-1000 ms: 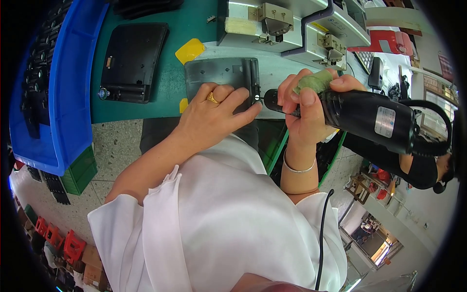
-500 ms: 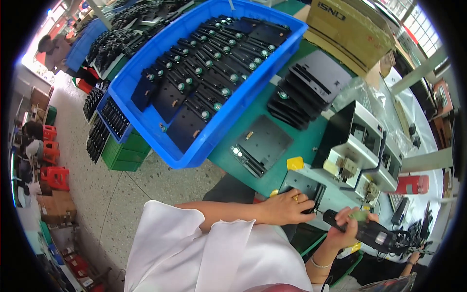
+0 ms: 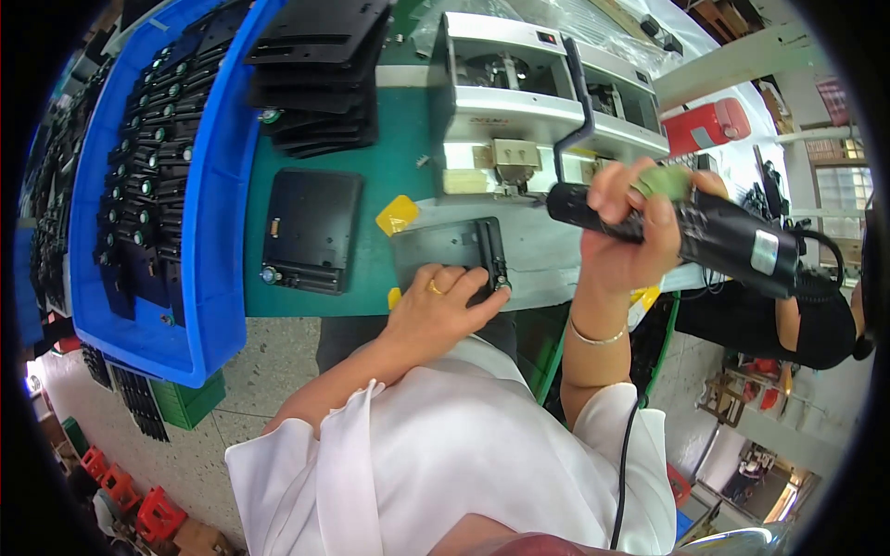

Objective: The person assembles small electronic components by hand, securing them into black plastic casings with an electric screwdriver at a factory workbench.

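My left hand, with a ring on one finger, rests flat on a dark rectangular plastic panel lying on the white bench strip. My right hand grips a black electric screwdriver held level, its tip pointing left toward a small grey machine. The tool's tip hangs above the bench, apart from the panel. A bracelet circles my right wrist.
A second black panel lies on the green mat, with a stack of panels behind it. A big blue bin of black parts stands at left. A yellow tag sits by the panel. Another person in black is at right.
The view has swung back down onto the bench. My right hand has lifted the screwdriver off the panel's edge toward the grey machine. My left hand stays on the panel.
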A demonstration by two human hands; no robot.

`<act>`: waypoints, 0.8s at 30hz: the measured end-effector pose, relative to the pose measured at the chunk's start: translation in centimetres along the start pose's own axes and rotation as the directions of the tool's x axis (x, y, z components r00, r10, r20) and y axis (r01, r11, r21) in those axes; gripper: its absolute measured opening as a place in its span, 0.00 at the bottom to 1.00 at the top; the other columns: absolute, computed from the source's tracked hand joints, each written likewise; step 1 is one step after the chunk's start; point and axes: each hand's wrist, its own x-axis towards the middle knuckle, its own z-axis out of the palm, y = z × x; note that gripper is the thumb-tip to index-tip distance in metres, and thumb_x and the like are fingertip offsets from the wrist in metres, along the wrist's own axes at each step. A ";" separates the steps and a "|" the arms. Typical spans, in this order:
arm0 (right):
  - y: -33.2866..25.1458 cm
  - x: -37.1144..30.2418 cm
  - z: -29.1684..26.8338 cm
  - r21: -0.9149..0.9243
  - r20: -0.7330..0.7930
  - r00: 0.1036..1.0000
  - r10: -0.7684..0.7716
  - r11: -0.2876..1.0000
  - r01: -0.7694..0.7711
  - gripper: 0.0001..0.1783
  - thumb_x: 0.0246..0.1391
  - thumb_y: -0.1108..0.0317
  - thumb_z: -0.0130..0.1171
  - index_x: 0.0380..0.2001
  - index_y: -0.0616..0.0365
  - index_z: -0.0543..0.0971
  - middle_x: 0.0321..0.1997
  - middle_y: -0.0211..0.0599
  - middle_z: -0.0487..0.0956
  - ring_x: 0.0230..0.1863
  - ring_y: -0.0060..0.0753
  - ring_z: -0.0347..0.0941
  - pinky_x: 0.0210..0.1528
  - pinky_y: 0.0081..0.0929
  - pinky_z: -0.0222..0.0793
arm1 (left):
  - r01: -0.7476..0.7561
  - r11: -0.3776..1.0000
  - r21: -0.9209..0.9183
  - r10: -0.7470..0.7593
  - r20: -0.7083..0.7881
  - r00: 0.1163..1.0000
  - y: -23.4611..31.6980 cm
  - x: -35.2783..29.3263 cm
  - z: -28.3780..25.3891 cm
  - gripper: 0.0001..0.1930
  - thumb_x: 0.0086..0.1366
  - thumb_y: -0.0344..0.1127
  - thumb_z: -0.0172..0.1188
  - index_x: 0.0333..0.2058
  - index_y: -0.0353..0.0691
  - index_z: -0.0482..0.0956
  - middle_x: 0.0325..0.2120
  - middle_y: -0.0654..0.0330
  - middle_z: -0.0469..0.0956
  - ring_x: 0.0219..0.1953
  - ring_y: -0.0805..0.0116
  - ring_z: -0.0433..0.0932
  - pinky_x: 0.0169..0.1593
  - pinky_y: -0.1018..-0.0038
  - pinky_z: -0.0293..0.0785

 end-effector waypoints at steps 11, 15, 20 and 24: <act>1.9 0.1 -0.7 -0.045 0.022 0.999 0.049 0.998 -0.048 0.24 0.51 0.78 0.57 0.49 0.53 0.60 0.18 0.40 0.72 0.15 0.29 0.68 0.20 0.26 0.69 | 0.016 0.999 0.049 -0.017 0.010 1.000 0.9 0.1 0.3 0.20 0.45 0.40 0.71 0.40 0.59 0.81 0.39 0.66 0.69 0.43 0.66 0.66 0.47 0.66 0.62; 2.1 0.1 -0.6 -0.044 0.044 0.998 0.040 0.998 -0.038 0.25 0.51 0.78 0.57 0.49 0.54 0.59 0.18 0.40 0.72 0.15 0.27 0.67 0.20 0.26 0.69 | 0.026 1.000 0.002 -0.026 0.055 0.998 0.9 0.0 -0.1 0.23 0.51 0.32 0.56 0.48 0.57 0.76 0.42 0.66 0.70 0.43 0.67 0.68 0.49 0.68 0.62; 2.4 0.2 -0.3 -0.074 0.167 0.986 0.002 0.997 0.010 0.25 0.50 0.82 0.56 0.49 0.57 0.59 0.19 0.38 0.71 0.16 0.26 0.68 0.19 0.23 0.69 | 0.032 0.999 -0.006 -0.032 0.050 0.998 0.9 -0.1 0.0 0.22 0.52 0.32 0.56 0.48 0.57 0.77 0.41 0.66 0.70 0.42 0.68 0.68 0.48 0.69 0.62; 2.3 1.3 0.3 -0.196 0.264 0.952 0.155 0.975 -0.104 0.23 0.51 0.80 0.57 0.49 0.57 0.64 0.20 0.36 0.70 0.15 0.28 0.66 0.21 0.30 0.69 | 0.052 0.998 -0.024 -0.052 -0.001 0.999 1.1 0.2 0.1 0.21 0.49 0.34 0.61 0.45 0.56 0.78 0.40 0.66 0.70 0.41 0.67 0.68 0.47 0.68 0.64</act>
